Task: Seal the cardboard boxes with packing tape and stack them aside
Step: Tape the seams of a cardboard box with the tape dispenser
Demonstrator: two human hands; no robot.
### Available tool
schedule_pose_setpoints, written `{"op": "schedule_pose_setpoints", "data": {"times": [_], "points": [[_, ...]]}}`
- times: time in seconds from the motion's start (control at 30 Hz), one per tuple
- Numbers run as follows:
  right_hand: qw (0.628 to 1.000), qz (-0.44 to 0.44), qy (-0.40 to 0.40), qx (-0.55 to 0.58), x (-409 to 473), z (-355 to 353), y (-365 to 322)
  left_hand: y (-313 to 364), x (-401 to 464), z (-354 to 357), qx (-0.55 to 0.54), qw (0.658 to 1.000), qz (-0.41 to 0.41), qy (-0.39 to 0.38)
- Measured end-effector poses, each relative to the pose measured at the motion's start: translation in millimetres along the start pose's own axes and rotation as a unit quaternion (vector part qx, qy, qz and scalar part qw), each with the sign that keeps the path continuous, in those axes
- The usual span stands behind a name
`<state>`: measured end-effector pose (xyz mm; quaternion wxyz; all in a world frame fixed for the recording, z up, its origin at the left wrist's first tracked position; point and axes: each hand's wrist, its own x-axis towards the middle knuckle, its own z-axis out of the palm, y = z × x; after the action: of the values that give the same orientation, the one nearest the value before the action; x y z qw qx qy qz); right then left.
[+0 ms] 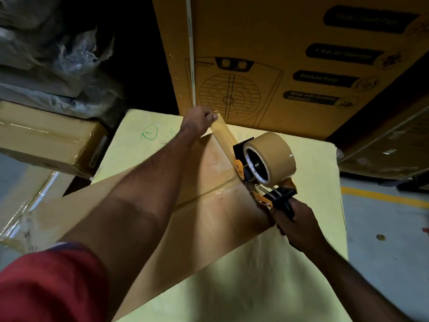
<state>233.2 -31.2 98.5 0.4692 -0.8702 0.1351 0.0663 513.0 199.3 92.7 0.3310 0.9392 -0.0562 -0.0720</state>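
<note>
A warehouse or packing area: a tall printed fan carton (290, 66) stands at the far side, taped boxes (46, 140) and plastic-wrapped bundles (58, 54) pile up on the left, and the grey concrete floor (383, 240) on the right carries a yellow line (383, 197).

box print (362, 18) blurred, right-hand fingers (282, 230) partly hidden

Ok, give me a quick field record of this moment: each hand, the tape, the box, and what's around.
left hand: left hand pinches the free tape end at the box's far edge
right hand: right hand grips the handle of the tape dispenser
tape: tape strip stretched between the left hand and the dispenser
box: cardboard box on a yellow sheet, dispenser over its centre seam
surroundings: large printed carton behind; taped box at left
</note>
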Motion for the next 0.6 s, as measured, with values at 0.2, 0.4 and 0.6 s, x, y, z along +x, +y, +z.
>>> {"op": "schedule_pose_setpoints", "data": {"times": [0.2, 0.4, 0.6], "points": [[1.0, -0.017, 0.004, 0.006, 6.3, 10.1, -8.8, -8.4, 6.9, -2.3, -0.055, 0.998, 0.01, -0.002], [0.999, -0.026, 0.005, -0.02, 8.7, 12.4, 3.7, -14.1, 7.9, 2.6, -0.056, 0.998, 0.018, -0.007], [0.999, -0.024, 0.01, -0.046, 10.8, 12.6, 4.4, -28.6, 11.0, 17.6, -0.063, 0.998, -0.023, -0.022]]}}
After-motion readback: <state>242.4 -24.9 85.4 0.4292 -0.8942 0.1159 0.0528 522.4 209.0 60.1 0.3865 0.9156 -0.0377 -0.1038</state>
